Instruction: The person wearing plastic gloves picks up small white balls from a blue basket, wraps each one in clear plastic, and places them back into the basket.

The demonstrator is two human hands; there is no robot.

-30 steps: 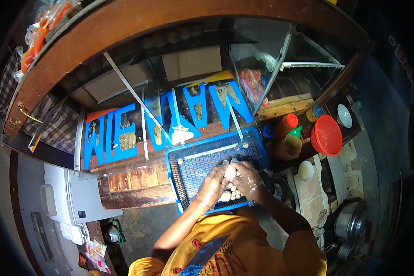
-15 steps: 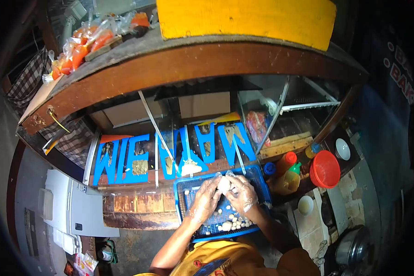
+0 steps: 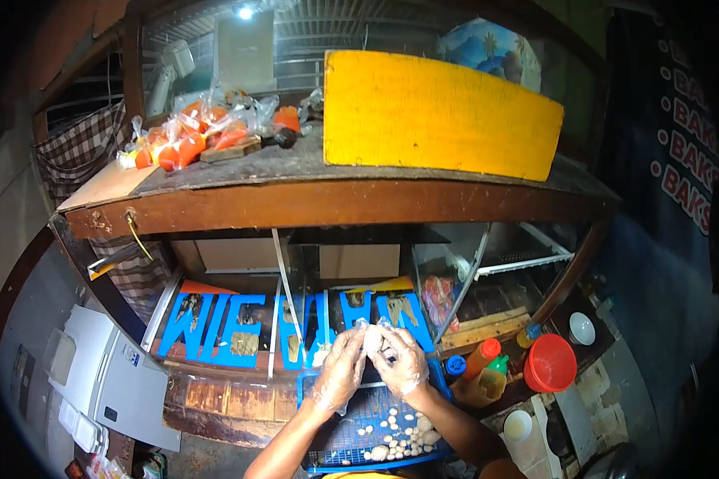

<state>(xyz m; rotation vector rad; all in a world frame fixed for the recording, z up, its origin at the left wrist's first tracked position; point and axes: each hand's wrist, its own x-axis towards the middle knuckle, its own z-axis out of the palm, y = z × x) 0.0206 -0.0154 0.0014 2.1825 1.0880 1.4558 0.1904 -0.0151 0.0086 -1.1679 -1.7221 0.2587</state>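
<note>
Both of my hands wear clear plastic gloves. My left hand (image 3: 339, 375) and my right hand (image 3: 403, 366) meet at the fingertips around a pale, roundish ball (image 3: 373, 338), which looks like a meatball or dough. They hold it above the far edge of a blue plastic basket (image 3: 303, 451). Inside the basket lie many small pale balls (image 3: 391, 423) and some larger lumps, mostly gathered toward the near right. The fingers partly cover the ball.
A wooden cart with blue lettering (image 3: 244, 327) stands ahead, with bagged orange items (image 3: 188, 140) and a yellow board (image 3: 439, 116) on top. To the right are sauce bottles (image 3: 483, 359), a red bucket (image 3: 550, 363) and white bowls (image 3: 518, 425). A white cabinet (image 3: 128, 391) is at left.
My view has tilted upward, showing more of the cart's top and the banner. My hands stay closed around the ball and now cover the far edge of the basket, uncovering more small balls.
</note>
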